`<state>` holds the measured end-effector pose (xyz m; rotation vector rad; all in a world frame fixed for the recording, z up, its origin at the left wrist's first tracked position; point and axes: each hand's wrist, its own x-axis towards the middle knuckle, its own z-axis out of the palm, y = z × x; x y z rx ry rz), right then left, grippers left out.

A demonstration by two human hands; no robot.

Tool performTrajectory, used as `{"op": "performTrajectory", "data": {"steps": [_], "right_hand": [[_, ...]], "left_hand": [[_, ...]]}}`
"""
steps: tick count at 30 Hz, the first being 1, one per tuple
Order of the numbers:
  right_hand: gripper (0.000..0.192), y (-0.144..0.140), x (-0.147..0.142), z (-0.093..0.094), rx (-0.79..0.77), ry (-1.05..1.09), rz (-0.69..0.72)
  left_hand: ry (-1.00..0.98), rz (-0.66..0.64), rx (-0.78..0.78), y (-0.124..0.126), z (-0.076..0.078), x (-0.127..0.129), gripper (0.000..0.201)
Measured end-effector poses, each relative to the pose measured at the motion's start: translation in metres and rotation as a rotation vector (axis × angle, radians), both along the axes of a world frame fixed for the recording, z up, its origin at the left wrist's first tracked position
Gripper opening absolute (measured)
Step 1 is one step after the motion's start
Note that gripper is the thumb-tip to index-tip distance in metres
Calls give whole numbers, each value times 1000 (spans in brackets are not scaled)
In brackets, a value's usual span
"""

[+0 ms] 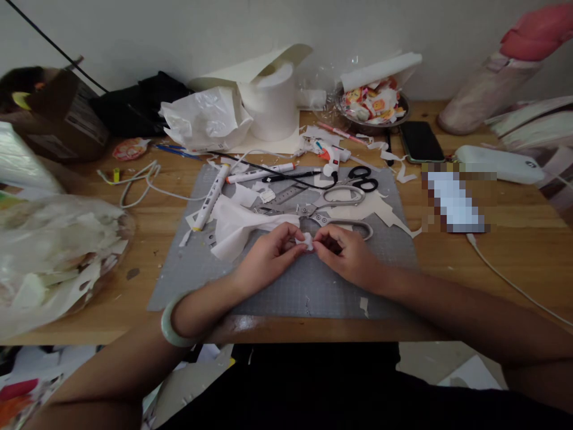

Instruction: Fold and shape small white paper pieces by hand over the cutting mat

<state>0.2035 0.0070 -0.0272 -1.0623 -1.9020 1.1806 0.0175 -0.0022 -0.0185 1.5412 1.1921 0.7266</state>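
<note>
Between my two hands, over the grey cutting mat [268, 292], is a small white piece [307, 241] that looks like folded paper. My left hand [271, 255] pinches its left side with thumb and fingers. On its right side, the fingertips of my right hand [347, 254] close on the edge. Just beyond my hands lie large grey-handled scissors [344, 196], partly over paper scraps. A twisted white sheet [235, 224], paper or tissue, lies behind my left hand. Black-handled scissors [364, 179] and a white hot glue gun [331, 158] are farther back.
White markers [212, 197] lie on the mat's left. A paper roll [271, 98], a bowl of wrapped pieces [373, 104] and a pink-capped bottle [505, 77] stand at the back. Phones [421, 142] are at right, a bulging clear plastic bag [58, 257] at left. A white cable [154, 179] crosses the table.
</note>
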Motion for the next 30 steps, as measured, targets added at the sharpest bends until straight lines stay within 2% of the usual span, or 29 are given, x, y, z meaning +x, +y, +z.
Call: {"op": "performTrajectory", "data": {"steps": [5, 13, 16, 19, 23, 28, 30], "right_hand": [[13, 1, 0, 0, -41, 6, 10], [8, 0, 0, -5, -42, -46, 5], [9, 0, 0, -4, -70, 1, 20], [9, 2, 2, -1, -94, 42, 78], [10, 3, 3, 1, -61, 62, 124], [10, 2, 4, -3, -58, 142, -18], [10, 1, 4, -4, -49, 115, -28]], "left_hand": [[55, -22, 15, -1, 0, 0, 15], [111, -108, 105, -2, 0, -3, 10], [27, -93, 49, -1, -2, -2, 12], [-142, -62, -59, 1, -5, 0, 15], [-304, -29, -187, 3, -4, 3, 20], [-329, 19, -185, 5, -1, 3, 18], [-318, 29, -172, 5, 0, 3, 17]]}}
